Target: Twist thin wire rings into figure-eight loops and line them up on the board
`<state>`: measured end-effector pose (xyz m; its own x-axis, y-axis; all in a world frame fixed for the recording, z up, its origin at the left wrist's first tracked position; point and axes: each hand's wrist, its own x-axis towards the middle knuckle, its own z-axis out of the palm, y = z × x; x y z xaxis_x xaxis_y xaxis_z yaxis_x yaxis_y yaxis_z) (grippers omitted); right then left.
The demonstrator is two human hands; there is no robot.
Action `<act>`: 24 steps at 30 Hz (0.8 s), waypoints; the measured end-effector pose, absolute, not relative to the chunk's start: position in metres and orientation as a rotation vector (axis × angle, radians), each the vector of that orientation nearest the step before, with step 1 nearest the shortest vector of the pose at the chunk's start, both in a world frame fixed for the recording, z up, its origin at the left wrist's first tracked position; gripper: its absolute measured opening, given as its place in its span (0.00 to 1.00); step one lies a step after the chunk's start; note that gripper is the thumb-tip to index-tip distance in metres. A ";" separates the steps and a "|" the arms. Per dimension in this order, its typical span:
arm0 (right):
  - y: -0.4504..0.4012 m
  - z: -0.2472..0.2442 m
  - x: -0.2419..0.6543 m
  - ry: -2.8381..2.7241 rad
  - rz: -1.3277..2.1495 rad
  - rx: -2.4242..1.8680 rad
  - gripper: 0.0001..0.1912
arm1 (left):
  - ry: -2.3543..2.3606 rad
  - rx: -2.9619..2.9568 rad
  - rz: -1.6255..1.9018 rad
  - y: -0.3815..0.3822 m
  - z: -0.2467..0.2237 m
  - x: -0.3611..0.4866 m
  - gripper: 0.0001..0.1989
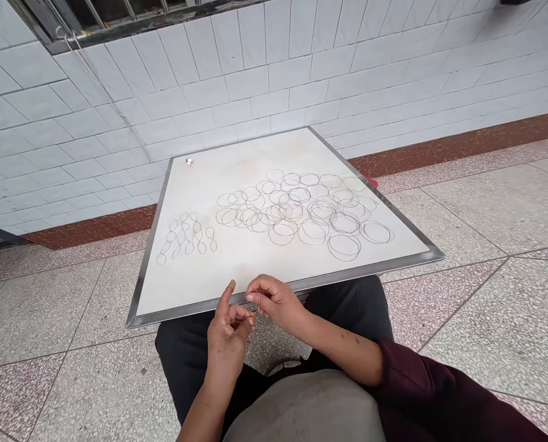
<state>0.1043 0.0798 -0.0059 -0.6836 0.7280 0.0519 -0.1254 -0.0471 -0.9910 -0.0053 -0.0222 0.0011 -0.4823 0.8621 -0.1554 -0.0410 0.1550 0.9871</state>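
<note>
Just in front of the table's near edge, my left hand pinches a thin wire between thumb and curled fingers, its index finger pointing up. My right hand is close beside it on the right, thumb and fingertips pressed together on the same fine wire. The wire's shape is mostly hidden by the fingers. On the white tabletop beyond my hands lie many thin wire rings, overlapping in the middle and right. Several small wire pieces twisted into figure eights lie in short rows at the left.
A metal strip edges the table. A small red and white object sits at its far left corner. My knees are under the near edge. Behind the table stands a white tiled wall with a barred window.
</note>
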 end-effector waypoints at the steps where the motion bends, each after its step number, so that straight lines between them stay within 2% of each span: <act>1: 0.077 -0.008 0.103 -1.562 1.823 -0.659 0.08 | 1.620 0.783 1.455 -0.022 0.004 -0.005 0.40; 10: 0.077 -0.017 0.100 -1.447 1.964 -0.663 0.18 | 1.486 0.633 1.503 -0.023 0.012 -0.005 0.40; 24: 0.073 -0.017 0.103 -1.354 1.969 -0.645 0.17 | 1.499 0.578 1.552 -0.026 0.015 -0.002 0.40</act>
<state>0.1027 0.0729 -0.0166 -0.6648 0.7463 -0.0319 -0.2371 -0.2514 -0.9384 -0.0023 -0.0255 0.0148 -0.5076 0.8280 -0.2384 -0.2672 0.1118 0.9571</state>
